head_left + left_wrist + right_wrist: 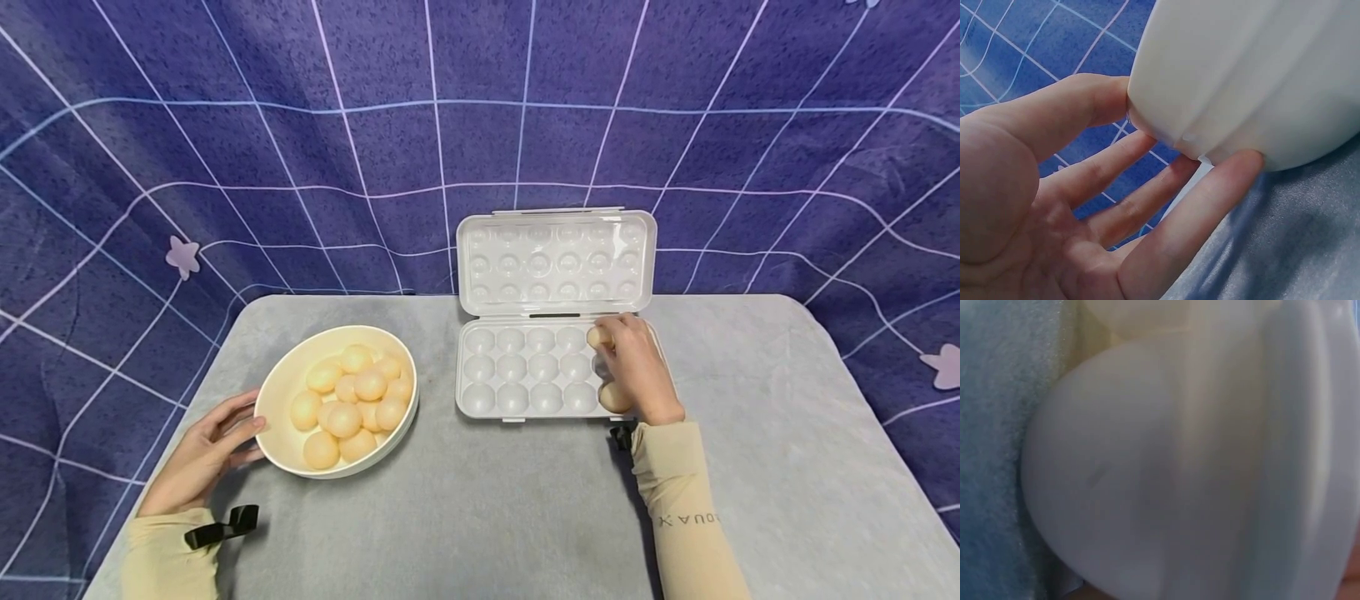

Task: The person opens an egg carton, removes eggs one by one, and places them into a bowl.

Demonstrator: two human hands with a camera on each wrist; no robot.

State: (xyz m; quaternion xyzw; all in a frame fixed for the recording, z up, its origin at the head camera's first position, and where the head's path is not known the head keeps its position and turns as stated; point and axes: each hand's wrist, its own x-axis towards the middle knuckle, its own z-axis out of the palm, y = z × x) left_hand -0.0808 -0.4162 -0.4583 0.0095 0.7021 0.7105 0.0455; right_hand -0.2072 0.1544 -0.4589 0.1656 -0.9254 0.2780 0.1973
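Eggs sit in the bowl left of the egg box, the left hand touching it with spread fingers; the right hand, pinching one egg at the box's right end, might crack it by releasing off-centre.

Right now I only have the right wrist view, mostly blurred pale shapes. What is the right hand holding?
Observer: The head view shows the right hand holding an egg at the tray's back row, toward its right end.
Operator: Is the tray open or closed?
Observer: Open: its lid stands raised along the back edge.
Operator: Anything further left?
Observer: Yes, the left hand touches the left side of a cream bowl that holds many eggs.
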